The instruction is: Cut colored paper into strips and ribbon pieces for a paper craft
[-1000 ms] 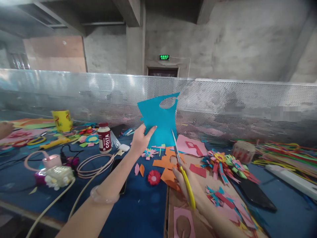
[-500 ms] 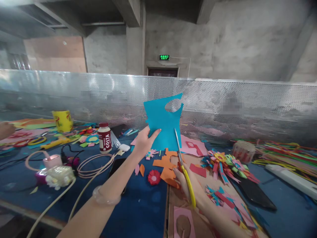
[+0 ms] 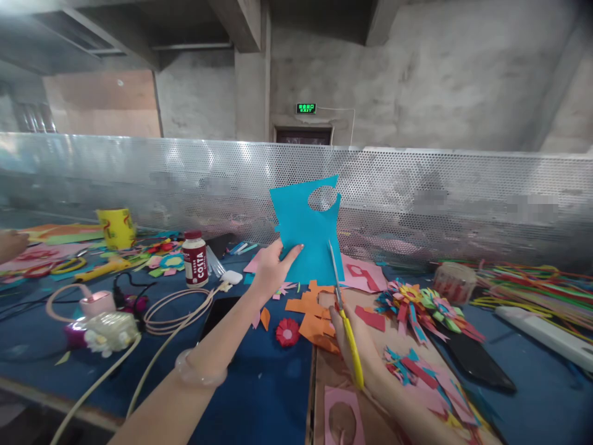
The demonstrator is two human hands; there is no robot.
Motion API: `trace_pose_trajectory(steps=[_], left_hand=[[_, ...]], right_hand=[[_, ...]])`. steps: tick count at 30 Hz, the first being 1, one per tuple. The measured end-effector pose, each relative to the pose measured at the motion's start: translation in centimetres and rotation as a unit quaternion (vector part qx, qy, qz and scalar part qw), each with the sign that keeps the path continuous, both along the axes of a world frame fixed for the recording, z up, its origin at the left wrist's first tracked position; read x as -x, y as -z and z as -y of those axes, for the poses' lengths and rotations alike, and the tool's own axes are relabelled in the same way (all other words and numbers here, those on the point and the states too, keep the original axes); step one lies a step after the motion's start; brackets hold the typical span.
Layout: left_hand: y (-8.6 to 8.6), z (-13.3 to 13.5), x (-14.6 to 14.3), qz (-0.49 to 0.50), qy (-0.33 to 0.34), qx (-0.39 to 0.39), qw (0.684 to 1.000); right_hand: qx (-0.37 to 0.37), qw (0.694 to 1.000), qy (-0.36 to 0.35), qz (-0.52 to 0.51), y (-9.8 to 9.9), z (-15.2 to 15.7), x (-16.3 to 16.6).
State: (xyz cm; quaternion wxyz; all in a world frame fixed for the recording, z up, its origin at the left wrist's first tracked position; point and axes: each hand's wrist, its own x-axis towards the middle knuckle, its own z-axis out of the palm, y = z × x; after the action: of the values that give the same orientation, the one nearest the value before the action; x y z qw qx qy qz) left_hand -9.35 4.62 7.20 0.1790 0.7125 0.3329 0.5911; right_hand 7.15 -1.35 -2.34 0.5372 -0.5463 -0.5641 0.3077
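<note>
A blue sheet of paper stands raised in front of me, with a round hole cut near its upper right corner. My left hand pinches its lower left part between thumb and fingers. In my right hand are yellow-handled scissors, blades pointing up against the lower right of the sheet. Whether the blades are parted is hard to make out. Below the paper lie orange paper scraps and a red paper flower.
A bottle, coiled cable and yellow cup stand left. Paper flowers, a black phone and coloured stems lie right. Another person's hand shows at the far left. A perforated metal screen runs behind.
The blue sheet has tilted slightly, its lower right edge shifting right. My right hand with the scissors has shifted very little, and my left hand keeps its hold.
</note>
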Motion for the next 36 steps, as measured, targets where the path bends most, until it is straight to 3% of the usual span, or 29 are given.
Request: trace_pose_trajectory(steps=[10,18,24,31,36], left_hand=[[-0.2,0.3,-0.1,-0.001,0.003,0.010,1.000],[-0.1,0.3,-0.3,0.019,0.016,0.008,1.000],[-0.1,0.3,-0.2,0.010,-0.001,0.012,1.000],[-0.2,0.5,-0.3,0.011,0.019,0.019,1.000],[-0.3,0.6,-0.4,-0.001,-0.021,-0.006,1.000]], right_hand=[[0.043,0.999,0.013,-0.029,-0.6,0.4,0.1],[0.035,0.999,0.019,-0.032,-1.3,0.8,0.2],[0.036,0.999,-0.002,-0.005,-1.1,0.2,-0.2],[0.029,0.998,-0.031,-0.045,-0.7,-0.1,-0.3],[0.024,0.998,-0.032,-0.045,-0.4,-0.4,-0.4]])
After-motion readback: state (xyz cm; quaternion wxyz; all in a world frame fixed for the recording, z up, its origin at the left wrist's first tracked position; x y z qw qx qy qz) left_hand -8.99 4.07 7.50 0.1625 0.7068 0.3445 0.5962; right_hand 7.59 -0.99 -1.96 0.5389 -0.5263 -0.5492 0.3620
